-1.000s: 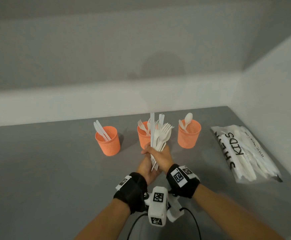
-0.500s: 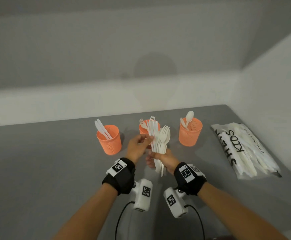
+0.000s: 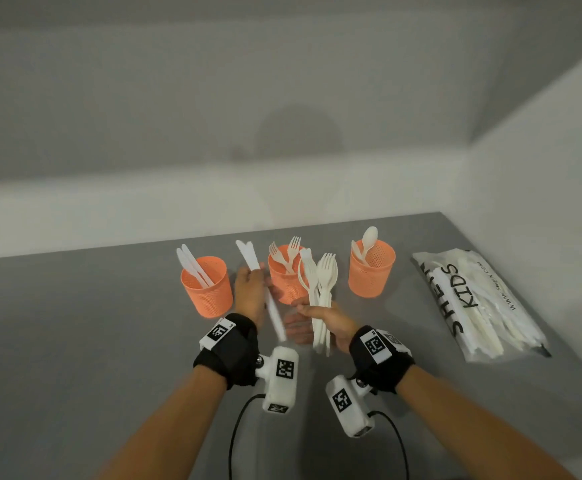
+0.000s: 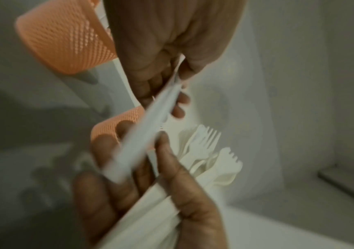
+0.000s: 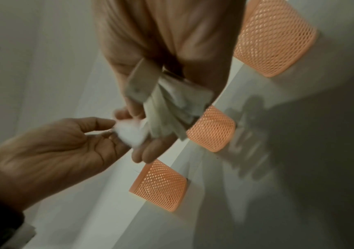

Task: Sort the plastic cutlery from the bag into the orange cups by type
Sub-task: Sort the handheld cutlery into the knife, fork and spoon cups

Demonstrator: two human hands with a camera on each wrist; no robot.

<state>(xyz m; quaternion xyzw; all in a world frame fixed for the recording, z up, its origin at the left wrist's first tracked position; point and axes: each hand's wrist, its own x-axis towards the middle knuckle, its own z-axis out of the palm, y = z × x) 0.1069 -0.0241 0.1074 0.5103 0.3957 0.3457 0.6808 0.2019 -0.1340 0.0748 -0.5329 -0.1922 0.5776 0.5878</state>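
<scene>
1. Nearest the camera, two forearms in black wrist straps are seen reaching over the grey worktop.
2. A bundle of white forks is held upright in the right hand, whose fingers are curled round the handles; the tines stand above the hand, in front of the middle cup.
3. A single white knife is pinched in the left hand, just left of the bundle. It is tilted, its serrated blade pointing up and away past the fingers, its handle slanting down towards the right hand. In the left wrist view the knife is blurred, and the fork tines are seen just beyond it.
4. Behind the hands, three orange mesh cups are lined up on the worktop, apart from one another.
5. The left cup, just beside the left hand, is seen to hold knives.
6. The middle cup, partly hidden by both hands, is seen to hold forks.
7. The right cup, clear of the hands, is seen to hold spoons.
8. Far right, a clear printed bag with white cutlery inside is laid flat, well apart from both hands.
</scene>
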